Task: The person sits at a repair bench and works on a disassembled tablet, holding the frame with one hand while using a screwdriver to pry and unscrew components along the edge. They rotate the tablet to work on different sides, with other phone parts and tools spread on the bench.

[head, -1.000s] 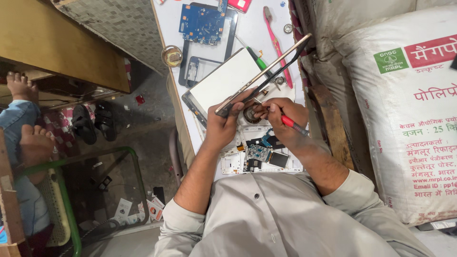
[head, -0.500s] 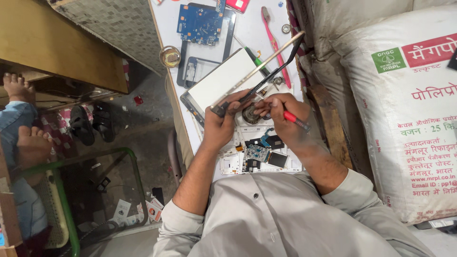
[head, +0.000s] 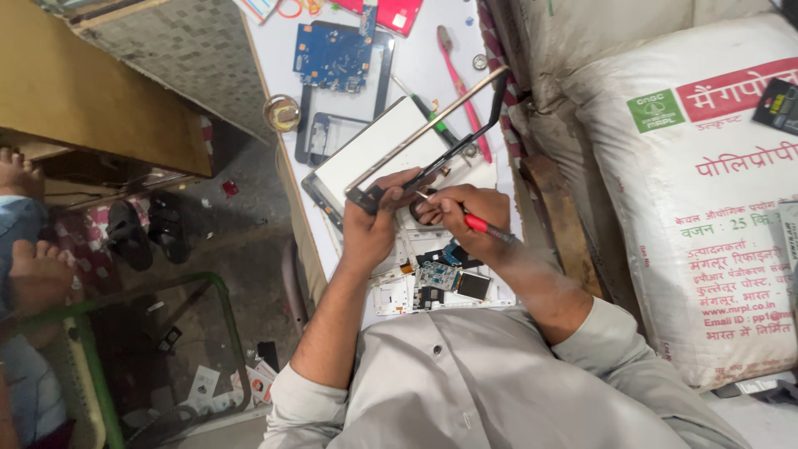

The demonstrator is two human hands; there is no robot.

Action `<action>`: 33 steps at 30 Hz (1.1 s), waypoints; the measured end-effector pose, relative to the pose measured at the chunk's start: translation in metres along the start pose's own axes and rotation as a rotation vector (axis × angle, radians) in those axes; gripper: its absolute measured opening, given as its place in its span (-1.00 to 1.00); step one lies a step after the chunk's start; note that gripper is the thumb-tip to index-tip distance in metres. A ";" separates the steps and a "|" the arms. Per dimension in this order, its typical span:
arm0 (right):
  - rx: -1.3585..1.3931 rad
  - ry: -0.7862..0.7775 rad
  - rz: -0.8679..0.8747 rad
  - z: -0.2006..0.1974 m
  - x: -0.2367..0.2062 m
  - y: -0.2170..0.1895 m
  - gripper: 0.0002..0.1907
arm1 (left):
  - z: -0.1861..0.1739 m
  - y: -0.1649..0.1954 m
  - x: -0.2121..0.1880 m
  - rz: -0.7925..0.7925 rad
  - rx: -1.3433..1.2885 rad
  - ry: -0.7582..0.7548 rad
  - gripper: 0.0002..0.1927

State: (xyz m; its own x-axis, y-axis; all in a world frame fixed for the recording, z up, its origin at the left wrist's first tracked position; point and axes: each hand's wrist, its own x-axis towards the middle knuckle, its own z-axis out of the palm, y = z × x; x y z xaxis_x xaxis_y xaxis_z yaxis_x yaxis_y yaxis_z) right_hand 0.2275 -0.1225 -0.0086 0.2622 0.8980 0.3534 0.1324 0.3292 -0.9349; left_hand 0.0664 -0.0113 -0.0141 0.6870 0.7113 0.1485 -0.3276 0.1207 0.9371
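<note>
My left hand [head: 371, 223] grips the near corner of a thin tablet screen frame [head: 432, 133], which is tilted up edge-on above the white table [head: 416, 66]. My right hand [head: 461, 214] holds a red-handled screwdriver [head: 482, 226], its tip at the frame's near corner beside my left thumb. Under my hands lies an opened white tablet shell [head: 432, 283] with a small circuit board and dark parts inside. A white tablet panel [head: 374, 150] lies flat just behind the lifted frame.
A blue circuit board [head: 332, 54] rests on a black bezel at the back. A pink toothbrush [head: 457, 79], a small round dish [head: 283, 112] and a green-handled tool lie nearby. White printed sacks [head: 706, 208] stand on the right. Sandals [head: 141, 233] and another person's bare feet [head: 25, 266] are on the left.
The raised frame has swung a little further up and away from me. My right hand has moved the screwdriver closer to the frame's near corner.
</note>
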 end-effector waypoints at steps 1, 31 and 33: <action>-0.017 0.001 -0.012 0.000 0.000 -0.001 -0.74 | 0.001 0.001 0.000 -0.005 -0.005 0.001 -0.58; -0.047 0.432 -0.078 -0.011 0.009 0.006 -0.81 | 0.006 0.012 0.008 -0.034 -0.122 0.126 -0.49; -0.046 0.390 -0.061 -0.011 0.007 0.006 -0.80 | 0.006 0.011 0.007 -0.035 -0.122 0.136 -0.49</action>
State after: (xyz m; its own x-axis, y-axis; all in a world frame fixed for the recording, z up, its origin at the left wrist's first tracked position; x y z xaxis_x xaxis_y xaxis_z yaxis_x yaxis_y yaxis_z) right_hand 0.2404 -0.1174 -0.0118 0.5950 0.6959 0.4021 0.1995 0.3567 -0.9127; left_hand 0.0715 -0.0096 -0.0003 0.6083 0.7911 0.0646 -0.3866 0.2242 0.8946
